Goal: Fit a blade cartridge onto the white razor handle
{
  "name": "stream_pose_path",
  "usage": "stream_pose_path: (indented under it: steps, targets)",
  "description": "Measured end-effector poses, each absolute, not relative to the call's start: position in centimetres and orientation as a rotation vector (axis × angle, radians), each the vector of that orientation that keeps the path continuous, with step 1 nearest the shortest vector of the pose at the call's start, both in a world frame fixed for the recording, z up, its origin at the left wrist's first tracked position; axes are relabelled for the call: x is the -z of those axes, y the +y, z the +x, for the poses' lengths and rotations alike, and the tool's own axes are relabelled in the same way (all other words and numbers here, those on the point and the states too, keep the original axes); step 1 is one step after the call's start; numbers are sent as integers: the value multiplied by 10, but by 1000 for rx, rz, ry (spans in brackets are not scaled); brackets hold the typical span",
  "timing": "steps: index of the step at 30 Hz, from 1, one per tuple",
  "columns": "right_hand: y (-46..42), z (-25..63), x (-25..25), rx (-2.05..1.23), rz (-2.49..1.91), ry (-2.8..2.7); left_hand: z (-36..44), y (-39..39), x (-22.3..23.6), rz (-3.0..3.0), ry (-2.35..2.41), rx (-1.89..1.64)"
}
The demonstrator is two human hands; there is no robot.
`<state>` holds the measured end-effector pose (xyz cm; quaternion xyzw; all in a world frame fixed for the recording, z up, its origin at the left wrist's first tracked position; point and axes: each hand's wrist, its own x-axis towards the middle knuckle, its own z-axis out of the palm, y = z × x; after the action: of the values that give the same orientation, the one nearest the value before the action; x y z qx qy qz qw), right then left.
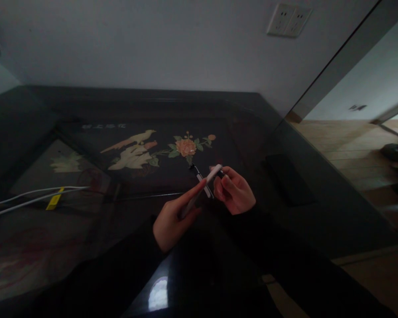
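My left hand (175, 221) is closed around a slim white stick-like object (215, 172), which slants up and away to the right. At its rounded far end my right hand (235, 191) is closed, its thumb and fingers pinching a small dark piece (221, 174). Whether that piece is joined to the white object I cannot tell. Just behind the hands lies a second slim item (204, 187), white with a black tip, on the dark glossy tabletop (252, 132). Part of it is hidden by the left fingers.
A dark flat rectangular object (287, 179) lies to the right. White cables (29, 196) with a yellow tag (55, 199) cross the left side. The tabletop bears a bird-and-flower picture (185, 147). Behind stands a wall with sockets (289, 20).
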<state>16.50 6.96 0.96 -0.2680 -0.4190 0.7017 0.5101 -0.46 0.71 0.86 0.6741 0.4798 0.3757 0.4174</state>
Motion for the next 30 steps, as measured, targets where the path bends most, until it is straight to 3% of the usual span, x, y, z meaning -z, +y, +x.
stream_pose_path:
  steps: [30]
  targets:
    - [71,166,-6,-1687,-635,-1008,-5,7,-7,1743,1219,-972]
